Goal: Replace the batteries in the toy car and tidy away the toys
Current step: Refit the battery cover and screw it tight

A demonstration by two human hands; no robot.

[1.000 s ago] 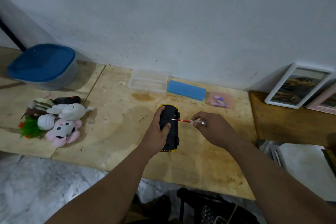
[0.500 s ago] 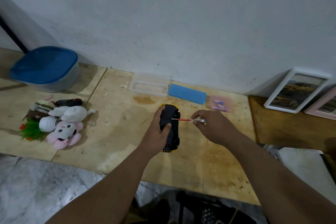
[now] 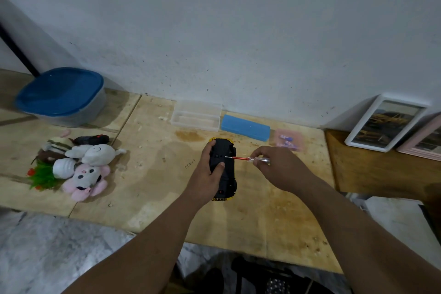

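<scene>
Toy car (image 3: 224,169) lies upside down mid tabletop (image 3: 152,186), black underside up, yellow body showing at both ends. Left hand (image 3: 207,174) grips it from the left side, fingers curled over the far edge, thumb (image 3: 218,166) pressed on the underside. Right hand (image 3: 279,169) pinches a screwdriver (image 3: 248,159), red shaft and clear handle, fingers closed round the handle; its tip touches the car's underside near the right edge. Screwdriver lies roughly level, pointing left.

Pile of plush toys (image 3: 78,164) at left on the tabletop, well apart from the car. Blue-lidded tub (image 3: 62,95) behind them by the wall. Clear box (image 3: 195,118) and blue case (image 3: 245,127) side by side at the wall beyond the car. Small pink packet (image 3: 288,139) just right of the case, contents blurred. Picture frames (image 3: 384,124) lean on the wall at right.
</scene>
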